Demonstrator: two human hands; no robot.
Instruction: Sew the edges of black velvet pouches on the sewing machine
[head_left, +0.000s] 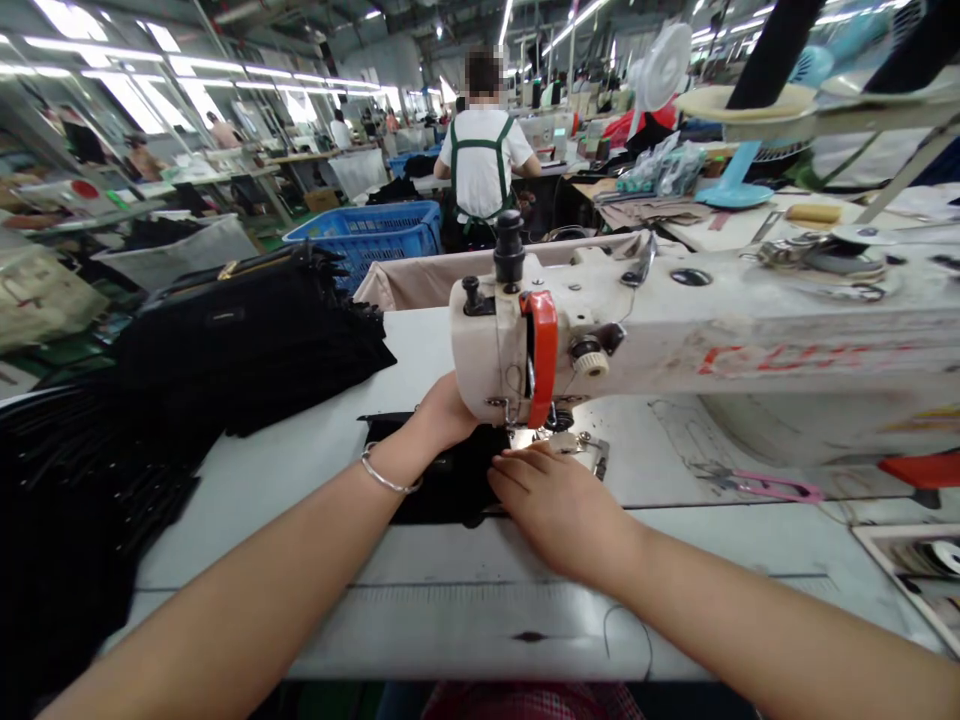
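A black fabric piece [450, 487] lies flat on the sewing table, its right edge by the needle area of a white sewing machine [645, 330]. My left hand [448, 410] reaches behind the machine head at the fabric's far side; its fingers are hidden by the head. A silver bangle circles that wrist. My right hand [551, 495] rests on the fabric's right edge, just in front of the lit presser foot, with fingers stretched out side by side and pressing down. The needle itself is too small to make out.
Stacks of black fabric pieces [247, 330] cover the table's left side. Pink-handled thread snips [776, 486] and a tray of bobbins [892, 570] lie right. Beyond stand a blue basket [375, 232] and a person in a white shirt.
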